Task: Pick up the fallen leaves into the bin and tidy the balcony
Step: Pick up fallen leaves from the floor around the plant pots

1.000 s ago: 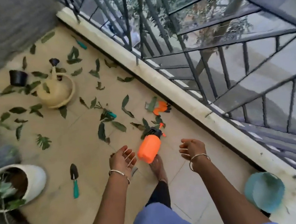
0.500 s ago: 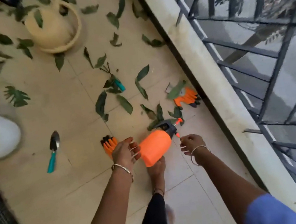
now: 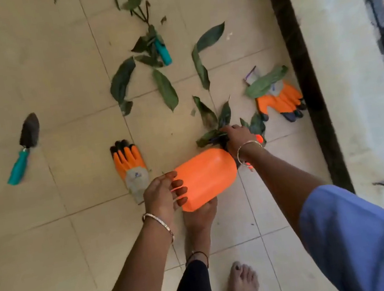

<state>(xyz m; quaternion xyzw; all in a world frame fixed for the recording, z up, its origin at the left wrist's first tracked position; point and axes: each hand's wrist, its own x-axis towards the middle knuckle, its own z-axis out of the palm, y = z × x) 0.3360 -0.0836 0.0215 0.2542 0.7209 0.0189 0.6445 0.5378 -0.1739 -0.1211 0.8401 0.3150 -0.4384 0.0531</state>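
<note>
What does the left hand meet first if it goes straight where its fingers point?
The orange sprayer bottle: the left hand points its spread fingers at its side, nothing between. Whether they touch it is unclear.

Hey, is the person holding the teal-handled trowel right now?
No, the trowel lies on the tiles off to the left, apart from both hands; the left hand and right hand are at the orange sprayer.

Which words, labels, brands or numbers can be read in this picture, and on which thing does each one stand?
No text can be read here.
Bare orange glove: a small blue mark on its grey cuff, too blurred to read.
Orange glove under a leaf: a card tag at its cuff, too blurred to read.
Orange sprayer bottle: no print shows.
</note>
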